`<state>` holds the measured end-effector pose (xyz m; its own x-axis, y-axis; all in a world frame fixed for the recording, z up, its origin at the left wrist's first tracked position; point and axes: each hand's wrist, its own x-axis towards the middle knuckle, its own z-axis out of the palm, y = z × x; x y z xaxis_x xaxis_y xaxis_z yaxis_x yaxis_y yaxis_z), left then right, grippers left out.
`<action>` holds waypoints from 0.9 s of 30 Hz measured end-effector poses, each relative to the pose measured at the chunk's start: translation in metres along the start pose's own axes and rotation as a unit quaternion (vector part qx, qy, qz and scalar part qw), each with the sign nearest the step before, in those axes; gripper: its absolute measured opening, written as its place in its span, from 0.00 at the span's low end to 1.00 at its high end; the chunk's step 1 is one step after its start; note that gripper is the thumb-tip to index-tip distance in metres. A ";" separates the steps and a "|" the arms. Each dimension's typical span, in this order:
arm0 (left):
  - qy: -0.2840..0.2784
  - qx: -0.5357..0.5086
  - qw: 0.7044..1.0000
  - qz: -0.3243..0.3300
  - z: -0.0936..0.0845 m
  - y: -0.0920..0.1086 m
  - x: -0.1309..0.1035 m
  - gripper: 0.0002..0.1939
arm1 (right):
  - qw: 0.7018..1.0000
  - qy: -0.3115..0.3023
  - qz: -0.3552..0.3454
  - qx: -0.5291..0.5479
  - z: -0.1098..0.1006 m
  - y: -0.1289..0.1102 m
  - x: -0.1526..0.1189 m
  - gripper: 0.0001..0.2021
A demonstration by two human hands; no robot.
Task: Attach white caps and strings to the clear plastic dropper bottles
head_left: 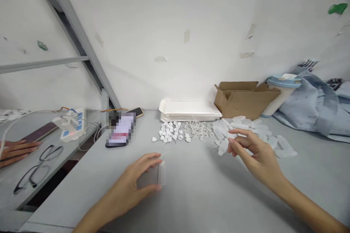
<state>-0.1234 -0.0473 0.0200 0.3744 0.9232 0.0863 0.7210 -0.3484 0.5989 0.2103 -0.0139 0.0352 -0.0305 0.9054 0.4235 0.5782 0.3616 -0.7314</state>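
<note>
My left hand (136, 178) holds a small translucent bottle (162, 174) upright between thumb and fingers, just above the grey table or touching it. A white top and a thin pale cord show at its upper end. My right hand (250, 149) is closed in a pinch beside a heap of translucent plastic pieces (264, 127); what its fingertips hold, if anything, I cannot make out. One translucent piece (223, 147) lies just left of those fingertips. Beyond my hands are a pile of white caps (169, 131) and a tangle of pale cord loops (199, 129).
Flat white boxes (191, 110) lie stacked by the wall, beside an open cardboard box (244, 100). A lidded cup (280, 94) and a blue fabric bag (314, 102) stand right. Leftward are a phone (121, 129), power strip (73, 125), glasses (38, 171) and another person's hand (19, 152).
</note>
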 end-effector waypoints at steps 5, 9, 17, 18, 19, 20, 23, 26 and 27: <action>-0.006 0.068 0.995 0.075 -0.020 0.026 0.057 0.13 | 0.991 -0.028 -0.053 -0.120 -0.010 0.013 0.017 0.10; -0.082 0.155 0.962 0.210 -0.002 0.063 0.125 0.10 | 0.975 -0.099 -0.041 -0.197 -0.020 0.033 0.026 0.12; -0.135 0.266 0.905 0.302 0.051 0.103 0.172 0.06 | 0.937 -0.195 -0.042 -0.288 -0.022 0.034 0.022 0.15; -0.130 0.267 0.906 0.302 0.054 0.104 0.172 0.06 | 0.937 -0.196 -0.042 -0.286 -0.021 0.032 0.021 0.15; -0.124 0.267 0.907 0.300 0.057 0.104 0.172 0.07 | 0.938 -0.196 -0.042 -0.283 -0.019 0.029 0.021 0.15; -0.117 0.266 0.910 0.297 0.061 0.103 0.173 0.08 | 0.939 -0.195 -0.041 -0.279 -0.018 0.027 0.020 0.14; -0.108 0.254 0.915 0.294 0.069 0.101 0.178 0.07 | 0.938 -0.207 -0.039 -0.275 -0.013 0.026 0.019 0.13; -0.103 0.231 0.923 0.289 0.069 0.097 0.182 0.08 | 0.929 -0.230 -0.039 -0.286 -0.011 0.028 0.017 0.14; -0.096 0.223 0.929 0.281 0.067 0.095 0.181 0.10 | 0.927 -0.238 -0.041 -0.287 -0.011 0.029 0.016 0.14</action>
<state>0.0517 0.0759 0.0393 0.8302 0.5451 0.1172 0.5346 -0.8379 0.1100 0.2351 0.0085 0.0268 -0.3714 0.9250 0.0806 0.8922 0.3795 -0.2447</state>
